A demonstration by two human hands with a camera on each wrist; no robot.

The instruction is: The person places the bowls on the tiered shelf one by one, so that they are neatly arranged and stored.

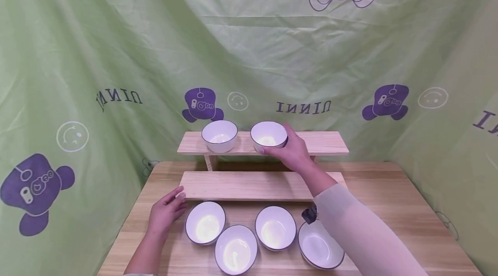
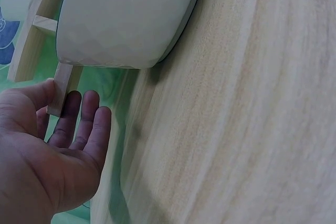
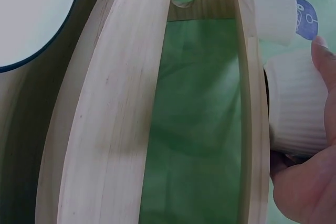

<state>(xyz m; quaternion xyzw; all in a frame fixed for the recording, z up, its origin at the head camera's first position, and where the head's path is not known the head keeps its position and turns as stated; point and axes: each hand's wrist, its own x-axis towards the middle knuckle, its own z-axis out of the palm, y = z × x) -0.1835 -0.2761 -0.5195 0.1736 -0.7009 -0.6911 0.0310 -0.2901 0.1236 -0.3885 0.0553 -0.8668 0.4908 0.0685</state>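
Observation:
My right hand point(image 1: 292, 149) grips a white, dark-rimmed bowl point(image 1: 268, 134) at its right side, over the upper board point(image 1: 323, 142) of a two-step wooden rack. In the right wrist view that bowl point(image 3: 296, 103) shows ribbed sides, with the thumb along it. Left of it, a second white bowl point(image 1: 219, 135) stands on the same board. My left hand point(image 1: 165, 211) holds the left end of the lower board point(image 1: 249, 186). The left wrist view has the thumb and fingers of this hand point(image 2: 58, 145) pinching the board's end point(image 2: 62, 90).
Several white bowls point(image 1: 205, 223) stand on the wood-grain table point(image 1: 389, 215) in front of the rack, the rightmost bowl point(image 1: 320, 245) partly under the right sleeve point(image 1: 362, 224). A green printed cloth point(image 1: 249, 51) hangs behind and at both sides.

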